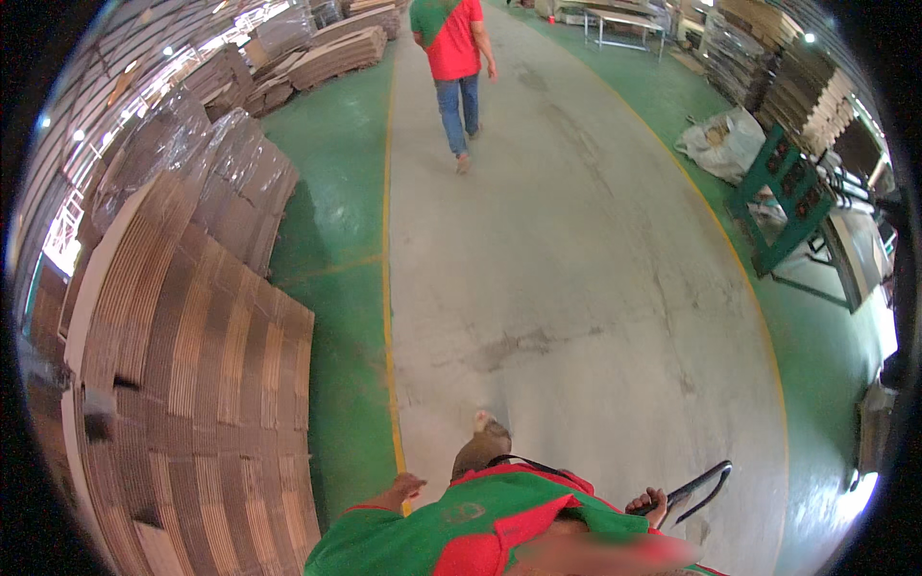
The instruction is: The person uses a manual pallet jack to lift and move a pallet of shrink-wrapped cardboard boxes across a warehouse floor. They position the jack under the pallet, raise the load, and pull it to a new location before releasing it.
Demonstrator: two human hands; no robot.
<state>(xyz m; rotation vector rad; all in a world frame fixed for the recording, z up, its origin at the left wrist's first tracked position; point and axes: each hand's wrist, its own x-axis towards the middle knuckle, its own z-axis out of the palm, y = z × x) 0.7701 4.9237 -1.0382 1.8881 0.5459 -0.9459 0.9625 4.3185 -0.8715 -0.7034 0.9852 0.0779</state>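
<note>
Clearly Held: Bar (pixel 700 484) in the Right Hand (pixel 649 503)

At the right of the body, the person's right hand has its fingers closed round the black bar; the bar slants up and outward over the grey aisle (pixel 576 240), then bends sharply back on itself. The left hand (pixel 408 482) is at the left of the body, above the yellow line (pixel 388 288); its fingers look partly curled, but whether they grip anything cannot be told.

Farther up the aisle, a co-worker (pixel 451 43) in a red-and-green shirt and jeans faces away; on the left, cardboard (pixel 221 384) stands in tall stacks on green floor (pixel 341 384), some of it under clear film; on the right, a green frame (pixel 783 197) stands near a white sack (pixel 725 144).
</note>
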